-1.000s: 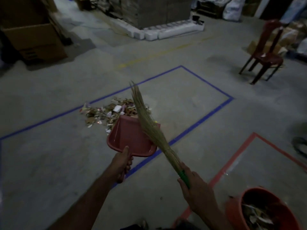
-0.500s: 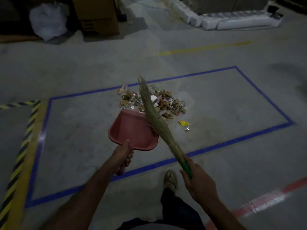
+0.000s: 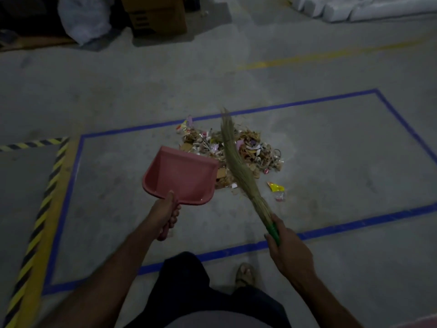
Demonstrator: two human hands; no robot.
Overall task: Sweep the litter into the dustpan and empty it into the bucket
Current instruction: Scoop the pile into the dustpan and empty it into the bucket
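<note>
Litter [image 3: 238,152], loose light scraps beyond the dustpan [image 3: 181,177]: I am gripping its handle with my left hand [image 3: 166,213], right hand [image 3: 287,247] clasping the broom [image 3: 238,169] low for gentle strokes.

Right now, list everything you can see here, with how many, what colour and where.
dustpan: one, red, held above the floor left of the litter, looks empty
broom: one, straw with green handle, bristles over the litter
litter pile: one, mixed colours, inside the blue tape rectangle
yellow wrapper: one, on the floor right of the pile
blue tape rectangle: one, on the grey floor
hazard stripe: yellow and black, left
cardboard box: one, brown, top
plastic bag: one, white, top left
left hand: grips the dustpan handle
right hand: grips the broom handle
</note>
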